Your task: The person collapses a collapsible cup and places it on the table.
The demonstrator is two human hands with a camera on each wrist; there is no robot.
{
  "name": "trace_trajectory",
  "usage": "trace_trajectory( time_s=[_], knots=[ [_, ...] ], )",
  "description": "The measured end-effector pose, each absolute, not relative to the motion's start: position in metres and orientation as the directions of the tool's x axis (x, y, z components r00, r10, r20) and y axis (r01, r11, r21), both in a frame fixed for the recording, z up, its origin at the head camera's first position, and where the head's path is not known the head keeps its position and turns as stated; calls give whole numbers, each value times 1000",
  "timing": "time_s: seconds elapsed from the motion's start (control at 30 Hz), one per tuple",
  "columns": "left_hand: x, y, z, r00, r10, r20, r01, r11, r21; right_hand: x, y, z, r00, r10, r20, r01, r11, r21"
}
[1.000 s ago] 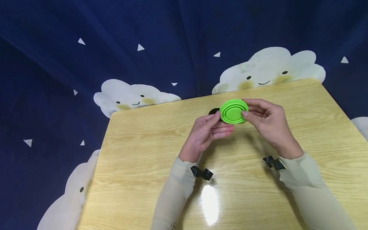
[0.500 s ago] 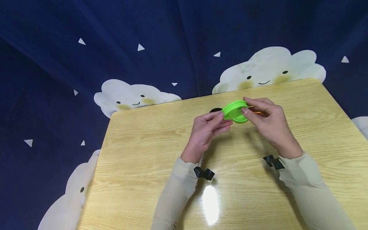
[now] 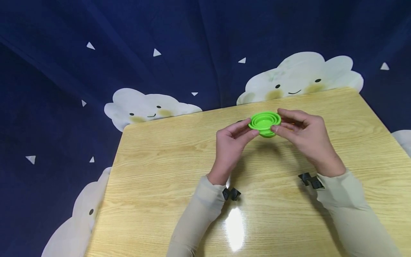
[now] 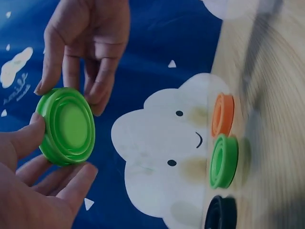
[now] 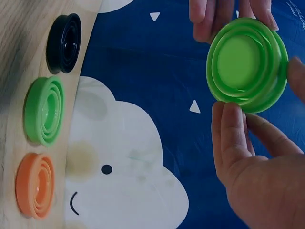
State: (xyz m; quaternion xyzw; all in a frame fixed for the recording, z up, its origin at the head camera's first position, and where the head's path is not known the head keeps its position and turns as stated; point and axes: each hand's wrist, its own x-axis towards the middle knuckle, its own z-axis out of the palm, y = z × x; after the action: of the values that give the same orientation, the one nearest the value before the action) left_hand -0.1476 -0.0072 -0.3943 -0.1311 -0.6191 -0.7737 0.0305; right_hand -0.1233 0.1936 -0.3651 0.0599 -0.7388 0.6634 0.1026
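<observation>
A bright green collapsible cup [image 3: 264,121], pressed flat into rings, is held in the air above the far part of the table. My left hand [image 3: 230,147] pinches its left rim between thumb and fingers. On the opposite side the thumb and fingers of my right hand [image 3: 306,138] grip the rim. Both wrist views show the held cup [image 4: 69,126] close up, its stepped rings facing the camera. Beyond it, a second green collapsible cup [image 5: 44,110] lies flat on the table between a black one [image 5: 64,43] and an orange one [image 5: 35,186].
The wooden table [image 3: 160,171] ends at the back against a dark blue curtain [image 3: 154,21] with white clouds and small triangles. In the head view, the cups on the table are mostly hidden behind my hands and the held cup.
The held green cup has been tilted and turned between my hands, and it has shifted slightly right. My left hand has rolled over, its thumb now at the cup's lower left edge.
</observation>
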Motion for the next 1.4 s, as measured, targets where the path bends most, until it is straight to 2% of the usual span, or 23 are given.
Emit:
trace_trajectory(
  time_s=[0.2, 0.3, 0.6, 0.87, 1.4],
  knots=[
    [-143, -7, -380, -861, 147, 487, 494, 17, 869, -121, 198, -361, -982, 19, 188, -174, 294, -940],
    [-140, -5, -372, -836, 164, 524, 540, 65, 839, -121, 199, -361, -984, 17, 178, -161, 346, -924],
    [-153, -1, -387, -866, 189, 464, 488, 109, 866, -122, 200, -365, -972, 38, 230, -189, 445, -875],
    [-161, 10, -388, -879, 184, 440, 468, 159, 869, -124, 203, -369, -940, 67, 333, -240, 562, -792],
    [-178, 75, -395, -930, 244, 277, 356, 394, 848, -131, 248, -386, -940, 133, 315, -138, 696, -704]
  ],
)
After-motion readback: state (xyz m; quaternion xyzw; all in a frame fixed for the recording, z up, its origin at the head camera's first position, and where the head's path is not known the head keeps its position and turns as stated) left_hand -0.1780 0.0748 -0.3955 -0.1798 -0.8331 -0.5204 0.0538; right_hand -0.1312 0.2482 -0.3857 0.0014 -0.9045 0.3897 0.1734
